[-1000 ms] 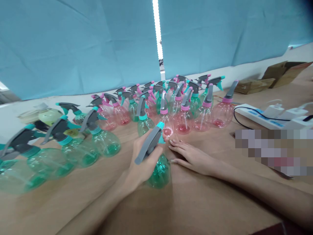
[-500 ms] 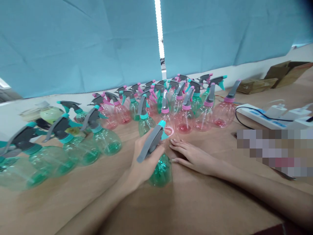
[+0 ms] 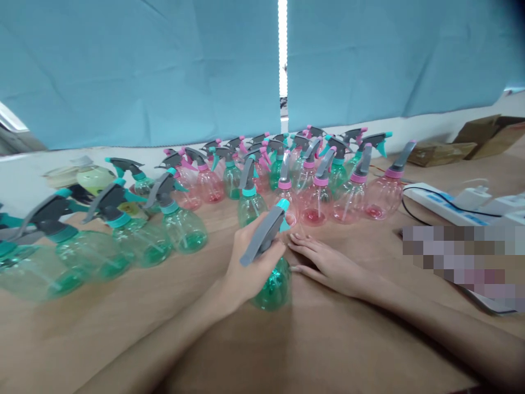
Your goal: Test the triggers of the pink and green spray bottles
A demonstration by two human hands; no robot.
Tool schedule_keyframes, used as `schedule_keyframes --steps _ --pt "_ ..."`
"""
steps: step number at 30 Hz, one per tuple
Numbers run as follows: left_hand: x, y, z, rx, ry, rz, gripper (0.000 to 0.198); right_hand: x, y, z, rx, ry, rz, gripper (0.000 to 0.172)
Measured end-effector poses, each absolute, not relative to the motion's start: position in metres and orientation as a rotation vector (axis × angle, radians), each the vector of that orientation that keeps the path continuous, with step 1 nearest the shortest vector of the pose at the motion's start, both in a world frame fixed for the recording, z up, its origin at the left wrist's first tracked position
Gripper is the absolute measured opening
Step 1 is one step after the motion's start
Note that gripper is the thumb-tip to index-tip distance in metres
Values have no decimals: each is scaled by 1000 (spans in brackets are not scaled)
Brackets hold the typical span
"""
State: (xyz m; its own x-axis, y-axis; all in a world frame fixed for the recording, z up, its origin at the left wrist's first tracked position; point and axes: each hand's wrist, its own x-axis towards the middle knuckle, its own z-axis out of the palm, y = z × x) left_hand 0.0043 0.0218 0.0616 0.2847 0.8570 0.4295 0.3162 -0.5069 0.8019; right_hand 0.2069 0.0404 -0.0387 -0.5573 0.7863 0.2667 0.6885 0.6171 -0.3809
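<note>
My left hand (image 3: pixel 246 262) is wrapped round the neck of a green spray bottle (image 3: pixel 273 287) with a grey trigger and teal nozzle (image 3: pixel 266 232); the bottle stands on the brown table (image 3: pixel 328 339). My right hand (image 3: pixel 324 260) lies flat on the table just right of that bottle, fingers stretched out and together, holding nothing. Its fingertips are close to the bottle's neck.
Several green spray bottles (image 3: pixel 180 224) stand at the left and several pink ones (image 3: pixel 353 191) in a cluster behind. A white power strip (image 3: pixel 447 205) with plugs lies at the right, cardboard boxes (image 3: pixel 484 134) beyond it. Blue curtains hang behind.
The view has shifted slightly, so everything sits a little further right in the picture. Both hands and the held bottle keep their pose.
</note>
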Motion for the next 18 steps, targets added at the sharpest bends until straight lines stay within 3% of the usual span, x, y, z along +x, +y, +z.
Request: schedule_keyframes --steps 18 --pt "4 22 60 1947 1059 1194 3 207 40 -37 -1169 -2441 328 59"
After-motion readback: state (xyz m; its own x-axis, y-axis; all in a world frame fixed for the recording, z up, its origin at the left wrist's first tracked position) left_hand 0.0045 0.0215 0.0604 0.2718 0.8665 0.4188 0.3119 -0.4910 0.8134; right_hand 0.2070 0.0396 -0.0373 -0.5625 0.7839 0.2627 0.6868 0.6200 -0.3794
